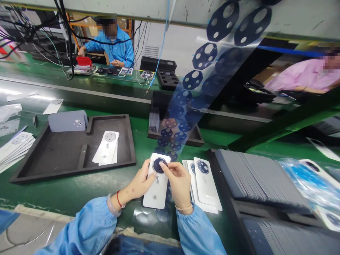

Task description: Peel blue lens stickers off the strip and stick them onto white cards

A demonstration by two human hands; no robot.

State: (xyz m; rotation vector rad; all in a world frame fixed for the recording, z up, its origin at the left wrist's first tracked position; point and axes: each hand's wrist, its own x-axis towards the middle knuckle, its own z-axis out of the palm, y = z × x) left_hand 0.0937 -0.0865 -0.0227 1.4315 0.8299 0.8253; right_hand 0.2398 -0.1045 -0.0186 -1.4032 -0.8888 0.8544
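Note:
In front of me is a white phone back panel (157,193) with dark lettering and a small round mark. My left hand (140,180) grips its left edge, thumb across the front. My right hand (179,179) has its fingers pinched at a dark round camera sticker (157,165) on the panel's upper part; its fingertips cover part of the sticker. A clear film strip (191,79) carrying several such dark stickers hangs from above and runs down behind the panel. Just right of my right hand lie a few overlapping white panels (208,184) with dark camera stickers.
To the left, a black foam tray (130,141) holds white panels (107,147) and grey-blue panels (66,121). Rows of grey panels (257,177) fill a tray at right. White panels (16,148) are stacked far left. A person in blue (122,44) sits across the bench; a pink sleeve (297,76) shows at right.

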